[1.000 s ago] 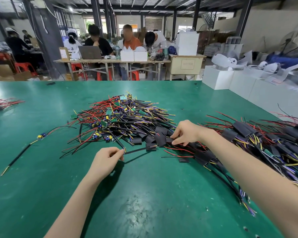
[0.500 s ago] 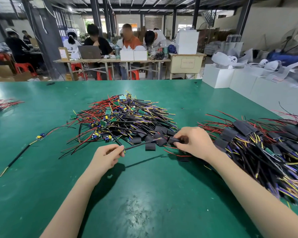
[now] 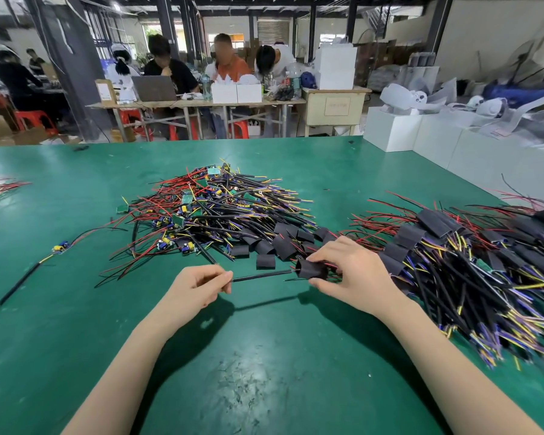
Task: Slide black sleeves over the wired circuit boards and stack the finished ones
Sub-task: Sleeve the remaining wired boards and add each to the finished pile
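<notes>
Right grip: our right hand [image 3: 355, 273] now pinches a black sleeve [image 3: 311, 269] between thumb and fingertips; half a second ago we saw it closing on that sleeve nearer the loose sleeves.
Left grip: our left hand [image 3: 198, 285] pinches the end of a black cable [image 3: 263, 275], as it did before.
Change: cable and sleeve have been raised off the counter [image 3: 76, 309]; the cable's far tip now meets the sleeve's open mouth.
Sleeve: short, matte black, held mouth-left, red wires showing behind it.
Unsleeved pile [image 3: 214, 211]: behind the hands.
Finished stack [image 3: 471, 265]: to our right.
</notes>
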The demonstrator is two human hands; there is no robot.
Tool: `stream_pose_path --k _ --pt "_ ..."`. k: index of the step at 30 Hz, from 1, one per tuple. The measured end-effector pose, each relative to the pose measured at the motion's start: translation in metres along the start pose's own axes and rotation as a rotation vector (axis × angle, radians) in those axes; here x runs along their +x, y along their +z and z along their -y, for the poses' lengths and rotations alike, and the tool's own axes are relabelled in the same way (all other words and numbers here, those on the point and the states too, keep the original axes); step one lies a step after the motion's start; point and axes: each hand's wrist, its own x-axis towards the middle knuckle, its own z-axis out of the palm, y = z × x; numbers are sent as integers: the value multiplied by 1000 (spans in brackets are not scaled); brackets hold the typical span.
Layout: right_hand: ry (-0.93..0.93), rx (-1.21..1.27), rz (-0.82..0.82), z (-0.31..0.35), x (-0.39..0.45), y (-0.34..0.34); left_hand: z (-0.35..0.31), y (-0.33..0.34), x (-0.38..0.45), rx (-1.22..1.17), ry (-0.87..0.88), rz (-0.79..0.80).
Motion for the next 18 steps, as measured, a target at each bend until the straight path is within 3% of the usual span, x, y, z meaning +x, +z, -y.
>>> stream_pose_path --k 3,6,9,14,18 --pt "-120 -130 7 9 0 -2 1 4 -1 116 42 36" --pt "-125 -203 49 15 1 -5 0 5 -2 118 57 43" --pt "-84 -196 82 17 0 -7 -3 5 -2 14 33 25" --pt "-86 -90 87 31 -1 -3 -11 21 -8 233 81 27" --pt "-106 -48 141 46 2 8 -22 44 -11 -75 48 138"
